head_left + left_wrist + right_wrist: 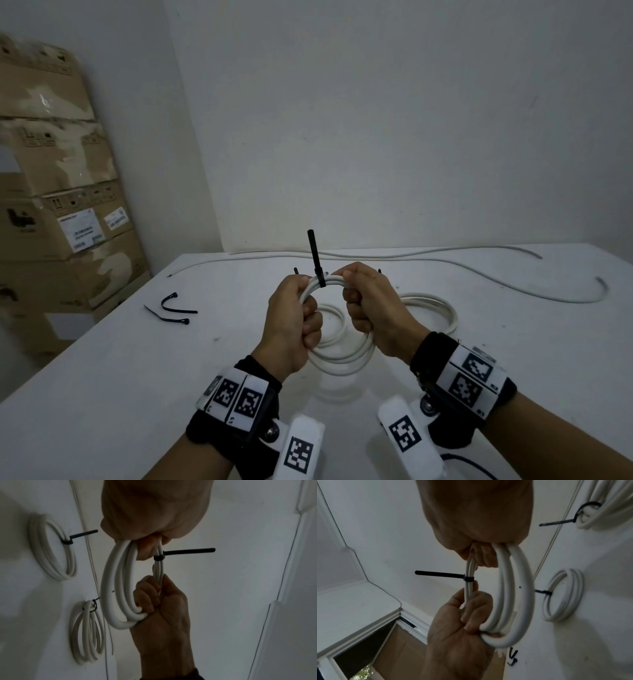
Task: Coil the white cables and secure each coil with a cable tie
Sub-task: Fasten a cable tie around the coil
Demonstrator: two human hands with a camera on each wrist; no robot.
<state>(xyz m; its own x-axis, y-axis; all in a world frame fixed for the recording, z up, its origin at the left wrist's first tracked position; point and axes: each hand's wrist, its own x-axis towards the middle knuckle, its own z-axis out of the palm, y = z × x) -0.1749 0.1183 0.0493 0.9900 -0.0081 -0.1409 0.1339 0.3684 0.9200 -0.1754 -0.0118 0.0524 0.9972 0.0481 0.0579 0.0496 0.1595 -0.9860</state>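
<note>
Tied coil gripped between left hand, right hand.

Place: a plain storeroom or back workroom, not a home living space.
Walls: bare, pale painted walls meeting in a corner behind the counter's far left corner, with scuff marks and no decoration.
Stock: a tall stack of taped cardboard shipping boxes against the left wall, beside the counter's left edge; one box bears printed shipping labels.
Work surface: a plain white counter, scuffed and speckled.
Materials: loose white cable trailing along the counter's far edge, spare black cable ties near its left edge.
Ceiling: the right wrist view shows white moulding around a dark opening.
</note>
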